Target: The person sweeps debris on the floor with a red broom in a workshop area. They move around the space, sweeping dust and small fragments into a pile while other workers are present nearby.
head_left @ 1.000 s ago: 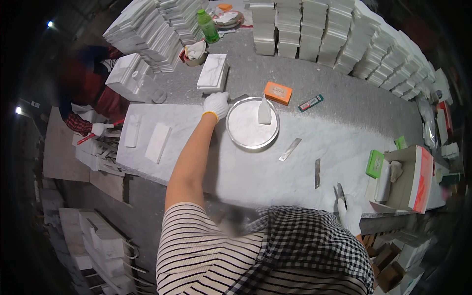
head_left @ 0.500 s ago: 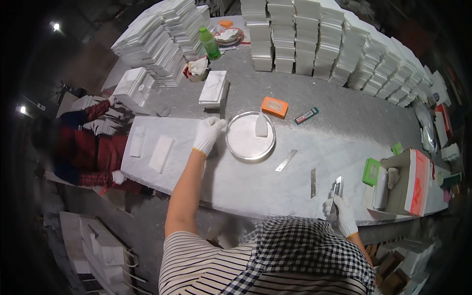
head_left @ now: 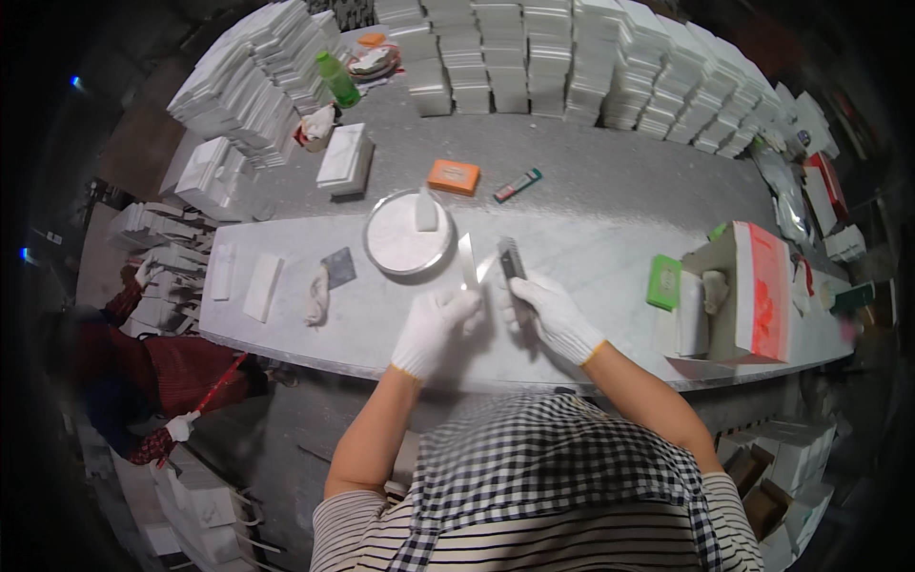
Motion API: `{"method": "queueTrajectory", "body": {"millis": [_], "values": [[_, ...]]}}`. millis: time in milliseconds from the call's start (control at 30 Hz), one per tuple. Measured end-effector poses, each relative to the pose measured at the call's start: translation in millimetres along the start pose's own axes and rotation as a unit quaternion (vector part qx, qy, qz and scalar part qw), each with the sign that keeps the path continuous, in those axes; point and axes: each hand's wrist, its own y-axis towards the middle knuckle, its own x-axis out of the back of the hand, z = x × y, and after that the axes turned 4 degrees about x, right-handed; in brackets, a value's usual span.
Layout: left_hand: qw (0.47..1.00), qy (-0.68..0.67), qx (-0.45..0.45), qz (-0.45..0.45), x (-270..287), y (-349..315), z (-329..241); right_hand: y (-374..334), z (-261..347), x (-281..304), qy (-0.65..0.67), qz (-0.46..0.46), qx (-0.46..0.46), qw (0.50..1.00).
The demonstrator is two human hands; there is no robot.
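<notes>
In my left hand, in a white knit glove, is a thin pale snap-off blade, gripped at its lower end and pointing up. My right hand, gloved too, is closed around a dark utility knife, its top toward the far side. Both hands are over the marble slab, close together with a small gap. A shiny strip shows between them, partly hidden. Just beyond my left hand stands a round metal pan of white powder with a white scraper in it.
Beyond the pan lie an orange box and a small green case. A crumpled cloth and grey square lie left. Right stands a carton beside a green box. Tile stacks line the back; a co-worker is left.
My left hand has come back from beyond the slab and now holds a blade. My right hand has moved left with the knife. The view has shifted; the cloth and grey square now show.
</notes>
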Motion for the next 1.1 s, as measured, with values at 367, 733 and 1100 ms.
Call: {"method": "queueTrajectory", "body": {"millis": [367,733,1100], "values": [[0.998,0.005,0.049,-0.027,-138.7,-40.1,59.3,-59.4,-29.1,76.5,0.148,0.023,-0.045,0.988],[0.927,0.364,-0.005,-0.088,-185.4,-50.4,55.6,-81.8,-31.2,124.2,-0.002,0.072,0.012,0.997],[0.927,0.338,-0.113,-0.116,-165.6,-23.4,92.4,-71.4,-51.6,154.2,-0.484,0.011,0.348,0.803]]}}
